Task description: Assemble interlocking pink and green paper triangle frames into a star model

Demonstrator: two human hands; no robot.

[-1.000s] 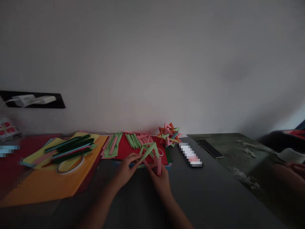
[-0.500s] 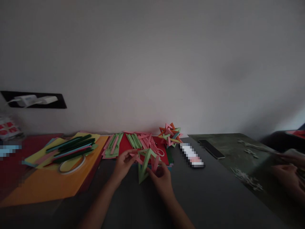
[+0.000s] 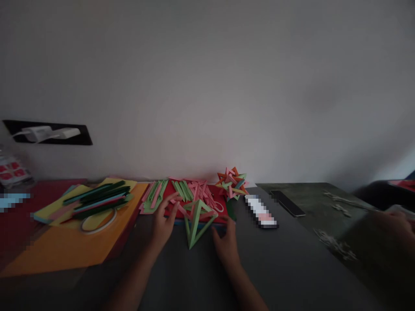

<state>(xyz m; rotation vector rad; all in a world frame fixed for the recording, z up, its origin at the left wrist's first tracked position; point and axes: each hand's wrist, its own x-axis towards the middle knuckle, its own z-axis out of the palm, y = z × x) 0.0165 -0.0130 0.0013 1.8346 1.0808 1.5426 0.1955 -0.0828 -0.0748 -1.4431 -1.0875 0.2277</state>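
Green paper triangle frame (image 3: 196,222) lying on the dark bench (image 3: 285,268) between both hands, left hand (image 3: 164,224) spread loose beside it, right hand (image 3: 227,242) loose, touching its right edge, paper strips (image 3: 181,192) beyond.

Dim room, bare pale wall (image 3: 207,86), dark table (image 3: 292,268).

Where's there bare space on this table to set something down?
The dark table is bare in front of the right hand, out to the pixelated box, and between the forearms. It is crowded along the wall: paper strips, orange sheet, green paper frame by the left hand.
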